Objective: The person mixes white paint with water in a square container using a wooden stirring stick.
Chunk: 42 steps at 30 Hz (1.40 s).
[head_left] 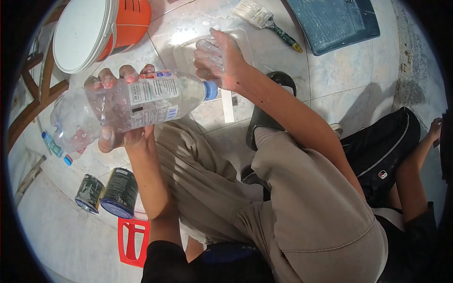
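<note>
My left hand (pixel 111 132) is wrapped round a large clear plastic bottle (pixel 188 99), which lies nearly sideways. The bottle has a white printed label and a blue cap (pixel 210 90) pointing to the right. Beside the cap is my right hand (pixel 219 61), its palm turned toward the bottle. Its fingers look wet, with whitish smears, and are loosely bent with nothing in them. Below this hand, a clear shallow plastic container (pixel 240 37) rests on the tiled floor. A pale flat strip (pixel 228 106) shows below the wrist.
An orange bucket with white lid (pixel 85 33) stands upper left. A paintbrush (pixel 269 23) and dark paint tray (pixel 337 23) lie beyond. Two paint cans (pixel 119 191), a red plastic piece (pixel 133 243) and a small bottle (pixel 54 146) are left. Another person's arm (pixel 410 174) appears right.
</note>
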Each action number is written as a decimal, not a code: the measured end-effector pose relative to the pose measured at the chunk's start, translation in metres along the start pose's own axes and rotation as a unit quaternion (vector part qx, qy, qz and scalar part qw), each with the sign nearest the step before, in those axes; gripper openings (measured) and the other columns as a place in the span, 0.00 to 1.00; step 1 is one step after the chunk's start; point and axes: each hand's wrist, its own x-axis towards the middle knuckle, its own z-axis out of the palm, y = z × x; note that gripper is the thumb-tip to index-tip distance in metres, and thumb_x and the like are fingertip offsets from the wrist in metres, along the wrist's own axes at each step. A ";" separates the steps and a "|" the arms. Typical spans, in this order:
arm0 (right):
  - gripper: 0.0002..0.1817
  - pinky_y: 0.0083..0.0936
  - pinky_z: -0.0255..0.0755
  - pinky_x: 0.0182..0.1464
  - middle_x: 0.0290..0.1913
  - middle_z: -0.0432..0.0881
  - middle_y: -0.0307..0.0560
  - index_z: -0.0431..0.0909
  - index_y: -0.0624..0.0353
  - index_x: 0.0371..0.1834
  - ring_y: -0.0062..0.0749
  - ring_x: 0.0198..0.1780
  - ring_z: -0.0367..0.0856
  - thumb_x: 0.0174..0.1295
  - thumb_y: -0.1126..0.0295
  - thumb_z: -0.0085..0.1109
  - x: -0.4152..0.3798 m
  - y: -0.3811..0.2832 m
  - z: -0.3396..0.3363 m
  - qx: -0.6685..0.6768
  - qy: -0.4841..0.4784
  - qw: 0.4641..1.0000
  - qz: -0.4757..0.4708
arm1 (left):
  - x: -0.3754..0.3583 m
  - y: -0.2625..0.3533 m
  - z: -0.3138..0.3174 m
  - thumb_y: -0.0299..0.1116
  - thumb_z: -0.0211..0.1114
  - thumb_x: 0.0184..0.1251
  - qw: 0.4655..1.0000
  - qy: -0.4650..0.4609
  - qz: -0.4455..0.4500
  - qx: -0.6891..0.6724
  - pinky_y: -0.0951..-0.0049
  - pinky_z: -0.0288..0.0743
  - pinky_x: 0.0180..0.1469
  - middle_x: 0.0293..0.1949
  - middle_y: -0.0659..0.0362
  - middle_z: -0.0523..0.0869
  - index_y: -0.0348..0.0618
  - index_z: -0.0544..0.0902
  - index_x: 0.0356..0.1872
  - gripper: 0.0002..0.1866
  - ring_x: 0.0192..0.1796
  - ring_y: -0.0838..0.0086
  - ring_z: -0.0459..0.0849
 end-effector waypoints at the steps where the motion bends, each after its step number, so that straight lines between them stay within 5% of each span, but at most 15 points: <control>1: 0.29 0.26 0.49 0.22 0.18 0.59 0.34 0.59 0.49 0.19 0.24 0.18 0.55 0.77 0.45 0.39 0.002 0.001 -0.005 0.024 -0.033 0.999 0.003 | -0.001 -0.002 -0.001 0.51 0.79 0.41 1.000 -0.001 0.000 -0.008 0.48 0.65 0.66 0.52 0.69 0.79 0.55 0.75 0.57 0.38 0.58 0.66 0.78; 3: 0.26 0.25 0.52 0.22 0.19 0.61 0.34 0.62 0.51 0.20 0.23 0.19 0.56 0.77 0.50 0.44 0.003 0.002 -0.002 0.073 -0.100 0.992 0.008 | -0.004 -0.002 0.002 0.52 0.81 0.39 1.000 0.008 -0.010 -0.015 0.49 0.65 0.67 0.52 0.70 0.79 0.56 0.75 0.56 0.39 0.57 0.67 0.78; 6: 0.22 0.23 0.59 0.24 0.21 0.65 0.34 0.66 0.54 0.23 0.20 0.22 0.61 0.75 0.56 0.52 -0.004 0.005 0.019 -0.085 0.058 0.994 -0.035 | -0.007 0.000 0.004 0.53 0.83 0.35 0.999 0.035 -0.023 -0.023 0.50 0.65 0.67 0.51 0.71 0.79 0.56 0.76 0.54 0.40 0.57 0.69 0.78; 9: 0.19 0.23 0.61 0.24 0.22 0.68 0.35 0.69 0.56 0.25 0.18 0.22 0.65 0.73 0.60 0.59 -0.013 0.016 0.022 -0.166 0.073 0.980 -0.085 | -0.007 0.004 0.003 0.54 0.86 0.32 0.997 0.073 -0.026 -0.025 0.51 0.65 0.68 0.50 0.73 0.79 0.57 0.77 0.53 0.41 0.56 0.71 0.77; 12: 0.18 0.16 0.66 0.29 0.33 0.75 0.36 0.77 0.62 0.44 0.18 0.30 0.71 0.72 0.55 0.60 -0.023 0.011 0.004 -0.309 0.057 0.949 -0.038 | -0.005 0.008 0.000 0.55 0.88 0.29 0.994 0.099 -0.026 -0.024 0.51 0.65 0.69 0.49 0.75 0.80 0.58 0.78 0.51 0.43 0.55 0.73 0.77; 15: 0.20 0.16 0.68 0.32 0.38 0.76 0.38 0.77 0.62 0.50 0.18 0.31 0.71 0.74 0.54 0.57 -0.014 0.023 0.005 -0.253 0.169 0.951 -0.058 | -0.004 0.010 -0.004 0.55 0.89 0.27 0.995 0.097 -0.031 -0.016 0.50 0.65 0.69 0.49 0.73 0.80 0.59 0.78 0.51 0.43 0.56 0.71 0.76; 23: 0.23 0.22 0.73 0.45 0.46 0.77 0.42 0.74 0.64 0.62 0.20 0.44 0.76 0.74 0.57 0.54 -0.010 0.038 -0.031 -0.453 0.043 0.883 -0.114 | -0.009 0.013 -0.016 0.55 0.89 0.27 0.989 0.142 -0.025 -0.032 0.50 0.62 0.71 0.49 0.66 0.80 0.60 0.79 0.49 0.41 0.58 0.65 0.73; 25: 0.23 0.23 0.74 0.43 0.44 0.78 0.45 0.75 0.66 0.60 0.21 0.42 0.78 0.74 0.57 0.55 -0.009 0.033 -0.033 -0.585 -0.009 0.781 -0.219 | -0.010 0.015 -0.021 0.55 0.88 0.27 0.986 0.161 -0.017 -0.044 0.51 0.60 0.72 0.49 0.65 0.80 0.60 0.79 0.49 0.41 0.58 0.64 0.73; 26: 0.22 0.23 0.75 0.41 0.42 0.79 0.46 0.76 0.67 0.57 0.23 0.39 0.79 0.74 0.57 0.55 -0.009 0.024 -0.034 -0.695 -0.058 0.648 -0.306 | -0.011 0.016 -0.023 0.55 0.88 0.27 0.983 0.171 -0.023 -0.055 0.51 0.60 0.73 0.49 0.64 0.80 0.61 0.79 0.49 0.40 0.58 0.64 0.73; 28: 0.20 0.24 0.76 0.34 0.36 0.81 0.48 0.79 0.68 0.48 0.26 0.32 0.80 0.74 0.56 0.56 -0.009 0.018 -0.035 -0.722 -0.060 0.638 -0.261 | -0.012 0.016 -0.024 0.54 0.88 0.28 0.979 0.196 -0.023 -0.052 0.52 0.59 0.73 0.49 0.63 0.80 0.61 0.79 0.48 0.39 0.58 0.64 0.73; 30: 0.21 0.24 0.78 0.27 0.28 0.81 0.49 0.81 0.68 0.38 0.29 0.23 0.81 0.73 0.56 0.58 -0.012 0.014 -0.012 -0.525 0.032 0.851 0.006 | -0.010 0.017 -0.020 0.54 0.87 0.28 0.974 0.225 -0.013 -0.022 0.52 0.58 0.74 0.49 0.62 0.80 0.61 0.79 0.48 0.39 0.58 0.64 0.73; 33: 0.24 0.25 0.78 0.20 0.19 0.78 0.44 0.79 0.66 0.27 0.30 0.16 0.78 0.73 0.55 0.59 -0.020 0.018 0.000 -0.484 0.059 0.871 -0.058 | -0.011 0.018 -0.027 0.54 0.87 0.28 0.974 0.222 -0.001 -0.044 0.50 0.58 0.74 0.49 0.62 0.80 0.62 0.79 0.48 0.38 0.58 0.63 0.73; 42: 0.25 0.24 0.75 0.17 0.20 0.79 0.48 0.81 0.71 0.30 0.27 0.17 0.79 0.71 0.54 0.62 -0.026 0.009 0.003 -0.480 0.050 0.870 -0.104 | -0.005 0.016 -0.025 0.50 0.78 0.41 0.997 0.079 0.003 -0.019 0.48 0.65 0.68 0.51 0.70 0.82 0.57 0.79 0.53 0.33 0.56 0.67 0.81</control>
